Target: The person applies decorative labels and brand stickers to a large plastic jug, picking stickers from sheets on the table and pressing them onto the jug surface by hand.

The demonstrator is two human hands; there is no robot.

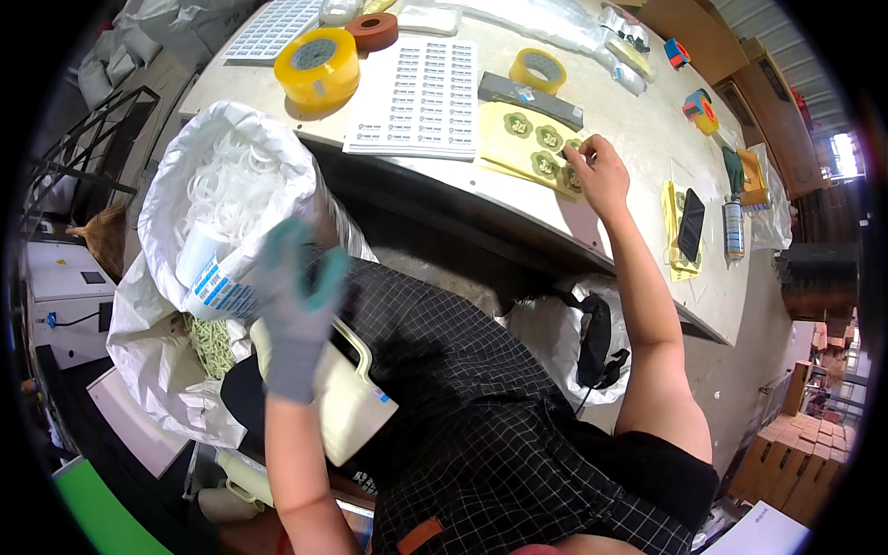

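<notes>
My left hand (296,296), in a grey glove with teal fingers, is blurred by motion. Its thumb and fingers look spread, and I see nothing between them. It passes above a cream plastic jug (347,416) with a loop handle, which lies tilted on my lap against my checked apron (462,361). On the table, my bare right hand (599,171) has its fingertips pinched at the edge of a dark round sticker on a yellow sticker sheet (499,153). Behind that sheet lies a grey bar (532,100).
A white sack (166,185) of clear plastic rings stands left of the table (647,120). Tape rolls (319,69) and a printed label sheet (416,102) lie on top. Farther right are a phone (690,227) and a spray can (733,229). Another white bag (546,338) sits under the table edge.
</notes>
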